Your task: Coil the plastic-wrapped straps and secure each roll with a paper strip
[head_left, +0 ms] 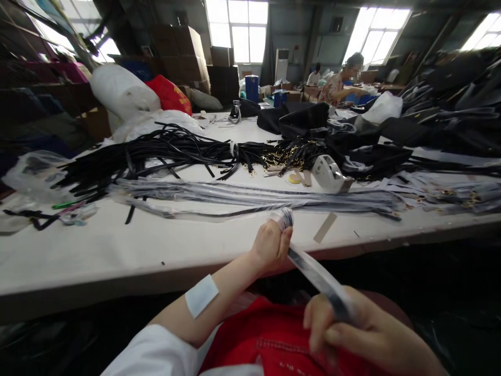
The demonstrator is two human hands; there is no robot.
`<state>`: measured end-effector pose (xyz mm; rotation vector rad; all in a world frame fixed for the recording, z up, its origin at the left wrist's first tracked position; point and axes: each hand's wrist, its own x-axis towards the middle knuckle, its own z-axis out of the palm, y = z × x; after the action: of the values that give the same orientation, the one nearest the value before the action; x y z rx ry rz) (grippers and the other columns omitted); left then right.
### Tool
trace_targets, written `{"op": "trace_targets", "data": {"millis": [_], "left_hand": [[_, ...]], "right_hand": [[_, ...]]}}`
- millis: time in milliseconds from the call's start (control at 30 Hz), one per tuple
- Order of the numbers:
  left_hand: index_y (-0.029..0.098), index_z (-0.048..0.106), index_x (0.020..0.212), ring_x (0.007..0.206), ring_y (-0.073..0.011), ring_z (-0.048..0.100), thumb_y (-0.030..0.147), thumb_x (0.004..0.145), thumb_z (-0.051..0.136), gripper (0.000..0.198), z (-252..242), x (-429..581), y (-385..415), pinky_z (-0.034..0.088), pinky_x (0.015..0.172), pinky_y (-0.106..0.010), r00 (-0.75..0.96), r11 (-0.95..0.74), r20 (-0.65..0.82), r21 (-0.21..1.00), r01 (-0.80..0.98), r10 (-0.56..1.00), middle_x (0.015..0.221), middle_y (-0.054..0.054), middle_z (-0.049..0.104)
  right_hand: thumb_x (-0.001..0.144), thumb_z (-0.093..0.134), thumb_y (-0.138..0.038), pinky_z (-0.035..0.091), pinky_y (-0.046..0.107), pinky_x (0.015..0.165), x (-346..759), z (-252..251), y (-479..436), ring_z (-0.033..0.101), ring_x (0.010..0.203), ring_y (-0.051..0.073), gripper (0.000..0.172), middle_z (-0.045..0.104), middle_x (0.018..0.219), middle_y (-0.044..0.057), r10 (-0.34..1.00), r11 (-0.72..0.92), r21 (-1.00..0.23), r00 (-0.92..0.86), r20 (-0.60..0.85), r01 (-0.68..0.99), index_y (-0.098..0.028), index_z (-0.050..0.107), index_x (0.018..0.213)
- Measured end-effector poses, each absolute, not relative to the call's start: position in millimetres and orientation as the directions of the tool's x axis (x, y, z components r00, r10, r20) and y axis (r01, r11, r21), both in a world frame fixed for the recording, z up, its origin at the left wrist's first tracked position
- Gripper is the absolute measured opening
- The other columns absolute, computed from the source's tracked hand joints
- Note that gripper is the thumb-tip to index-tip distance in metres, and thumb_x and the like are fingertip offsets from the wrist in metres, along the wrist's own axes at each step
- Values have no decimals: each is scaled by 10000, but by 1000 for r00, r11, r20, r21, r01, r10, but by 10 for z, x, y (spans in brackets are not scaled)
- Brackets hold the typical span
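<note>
My left hand (pixel 271 241) is closed around a coiled strap in clear plastic (pixel 285 216) at the front edge of the white table (pixel 219 245). From that fist a length of the wrapped dark strap (pixel 319 274) runs down to the right. My right hand (pixel 362 326), somewhat blurred, grips the strap's lower stretch close to my red apron (pixel 270 334). Just beyond my left hand lies a row of long plastic-sleeved straps (pixel 235 196). The strap's far end is hidden by my right hand.
A bundle of black straps (pixel 156 149) with gold clasps (pixel 289 154) lies farther back. Right of it stand a white tape dispenser (pixel 326 172) and a yellow roll (pixel 294 178). A beige strip (pixel 325 227) lies near the front edge. A person (pixel 340 86) works at the back.
</note>
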<state>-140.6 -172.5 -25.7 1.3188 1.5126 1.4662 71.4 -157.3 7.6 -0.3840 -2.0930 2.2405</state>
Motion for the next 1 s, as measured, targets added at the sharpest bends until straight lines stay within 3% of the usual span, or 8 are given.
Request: {"op": "trace_targets", "data": {"millis": [133, 233, 400, 567, 700, 800, 867, 1000], "left_hand": [[216, 580, 675, 717, -228, 482, 392, 772, 652, 213, -317, -1328, -1881, 376, 723, -318, -64, -200, 253, 874, 443, 965, 650, -42, 470], [210, 538, 615, 577, -163, 401, 464, 872, 517, 362, -260, -1195, -1950, 333, 629, -291, 21, -170, 182, 867, 469, 983, 579, -9, 424], [152, 625, 788, 367, -90, 258, 680, 905, 274, 645, -34, -1089, -1957, 206, 411, -239, 170, 203, -180, 971, -123, 969, 438, 57, 346], [106, 638, 817, 335, -59, 216, 618, 916, 390, 577, 170, -1112, -1962, 178, 384, -201, 265, 271, -143, 789, -552, 954, 401, 89, 286], [95, 645, 965, 408, -76, 352, 574, 921, 441, 522, 297, -1132, -1925, 319, 442, -210, 80, 64, -16, 766, -639, 997, 510, 64, 369], [142, 595, 1036, 541, -111, 472, 570, 936, 423, 473, 305, -1180, -1851, 430, 545, -249, -309, -342, 219, 834, -432, 925, 634, 29, 461], [165, 576, 953, 657, -135, 534, 535, 961, 393, 414, 238, -1258, -1792, 482, 695, -292, -492, -536, 462, 844, -12, 738, 697, 0, 514], [172, 557, 854, 793, -192, 600, 417, 1002, 291, 391, -59, -1477, -1714, 473, 897, -407, -307, -394, 729, 618, 681, 612, 727, -49, 583]], "right_hand": [[830, 579, -610, 472, 325, 559, 926, 92, -1166, 553, 497, 196, 465, 539, 447, 33, 613, 6, -999, -789, -36, 50, -188, 719, 695], [821, 611, -563, 493, 320, 614, 878, -37, -879, 609, 614, 215, 384, 634, 610, 49, 873, 240, -943, -476, 106, 231, -189, 699, 809], [831, 617, -294, 447, 374, 979, 707, -136, -964, 586, 1122, 270, 450, 628, 1222, 115, 660, 531, -822, -709, 248, 206, -201, 552, 1266], [879, 585, -364, 498, 325, 830, 519, -354, -1161, 637, 914, 249, 235, 698, 968, 85, 579, 456, -878, -799, 166, 147, -184, 652, 1015], [941, 455, -531, 501, 313, 730, 377, -575, -1171, 626, 787, 216, 434, 679, 843, 67, 603, 278, -933, -798, -14, 227, -156, 659, 865], [940, 499, -497, 497, 309, 785, 294, -598, -1332, 619, 832, 198, 389, 680, 901, 60, 416, 168, -964, -901, -120, 206, -156, 684, 930], [931, 535, -469, 497, 294, 758, 279, -535, -1488, 615, 780, 178, 358, 680, 830, 47, 238, 64, -979, -956, -173, 193, -155, 705, 959], [927, 574, -424, 425, 223, 583, 423, -298, -1637, 522, 572, 106, 333, 604, 624, 8, 180, -109, -985, -972, -150, 132, -133, 721, 992]]}}
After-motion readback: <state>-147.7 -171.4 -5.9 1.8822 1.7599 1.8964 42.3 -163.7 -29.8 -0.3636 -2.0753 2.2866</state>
